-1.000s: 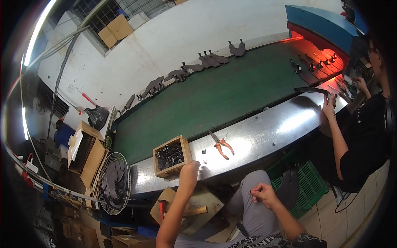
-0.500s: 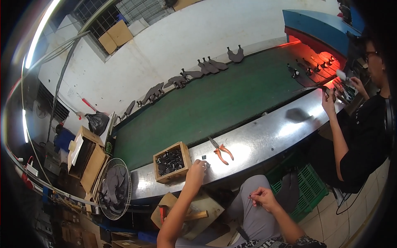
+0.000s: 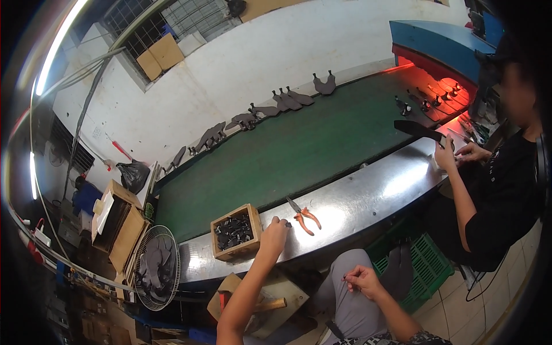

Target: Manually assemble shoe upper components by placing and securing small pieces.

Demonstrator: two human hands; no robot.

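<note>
My left hand (image 3: 275, 234) rests over the shiny metal edge of the bench, its fingers closed on a small dark piece (image 3: 288, 225). Just right of it lie orange-handled pliers (image 3: 305, 217), jaws pointing away from me. On its left stands a wooden box (image 3: 257, 225) holding many small black parts (image 3: 234, 231). Above my grey-trousered leg, my right hand (image 3: 364, 282) has thumb and fingers pinched together; something tiny and dark shows at the tips, too small to name.
A green conveyor belt (image 3: 276, 155) runs behind the metal edge, with dark flat pieces (image 3: 287, 99) along its far side. A co-worker (image 3: 489, 195) at right holds a dark strip. Around me are a wire basket (image 3: 176, 260), a green crate (image 3: 440, 270) and a hammer (image 3: 270, 305).
My left fingers have come down onto the small dark piece on the metal edge. My right hand stays pinched over my leg. The co-worker's hands have moved together, with the dark strip raised.
</note>
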